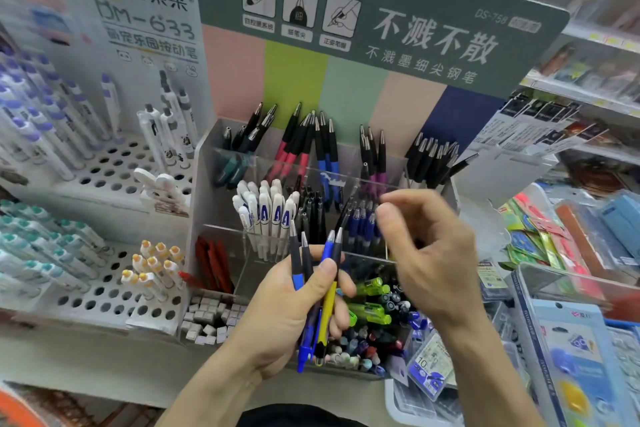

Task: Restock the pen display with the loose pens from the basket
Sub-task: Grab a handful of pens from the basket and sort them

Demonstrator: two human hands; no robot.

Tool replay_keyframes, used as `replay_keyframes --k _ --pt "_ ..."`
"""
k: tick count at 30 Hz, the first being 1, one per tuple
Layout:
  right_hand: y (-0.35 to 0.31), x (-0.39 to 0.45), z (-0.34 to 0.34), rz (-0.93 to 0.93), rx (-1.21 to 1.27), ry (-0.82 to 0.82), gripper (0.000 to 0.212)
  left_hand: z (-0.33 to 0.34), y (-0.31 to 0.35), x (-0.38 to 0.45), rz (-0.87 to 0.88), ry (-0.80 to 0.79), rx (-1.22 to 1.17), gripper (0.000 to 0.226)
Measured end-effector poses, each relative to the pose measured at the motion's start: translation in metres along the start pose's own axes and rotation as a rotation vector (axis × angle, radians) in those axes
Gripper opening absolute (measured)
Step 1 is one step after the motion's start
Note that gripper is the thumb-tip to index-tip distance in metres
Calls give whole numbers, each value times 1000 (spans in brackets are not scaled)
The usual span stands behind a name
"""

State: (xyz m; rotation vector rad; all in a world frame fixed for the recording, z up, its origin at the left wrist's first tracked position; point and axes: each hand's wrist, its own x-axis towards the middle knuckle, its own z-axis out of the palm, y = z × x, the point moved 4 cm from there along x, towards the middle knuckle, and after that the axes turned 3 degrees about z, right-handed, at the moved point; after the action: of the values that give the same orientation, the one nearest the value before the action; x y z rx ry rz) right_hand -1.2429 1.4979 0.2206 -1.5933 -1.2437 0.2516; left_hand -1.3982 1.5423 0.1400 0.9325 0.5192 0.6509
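While gripping pens (320, 274), left hand (294, 308) upright.

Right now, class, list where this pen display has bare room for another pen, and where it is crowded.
Free: the clear compartment between the red pens and white pens; empty holes in the perforated tray left of it. Crowded: the blue pens slot and mixed bin. Left grip holds loose pens.

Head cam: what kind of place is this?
Most likely a stationery shop aisle: a branded pen display with pens sorted by colour in clear compartments, a perforated pen rack beside it, and packaged goods on shelves to the right.
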Motion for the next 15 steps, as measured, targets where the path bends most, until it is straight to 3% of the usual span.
replay_keyframes --k 3,7,15 --pt "6 -17 24 221 150 -242 23 4 2 -1 -9 -35 -71 30" --pt "14 -25 33 329 342 -344 9 5 3 -4 -39 -103 -95 30" --pt "19 -10 4 391 436 -56 25 4 4 -9 -107 -103 -96 23"
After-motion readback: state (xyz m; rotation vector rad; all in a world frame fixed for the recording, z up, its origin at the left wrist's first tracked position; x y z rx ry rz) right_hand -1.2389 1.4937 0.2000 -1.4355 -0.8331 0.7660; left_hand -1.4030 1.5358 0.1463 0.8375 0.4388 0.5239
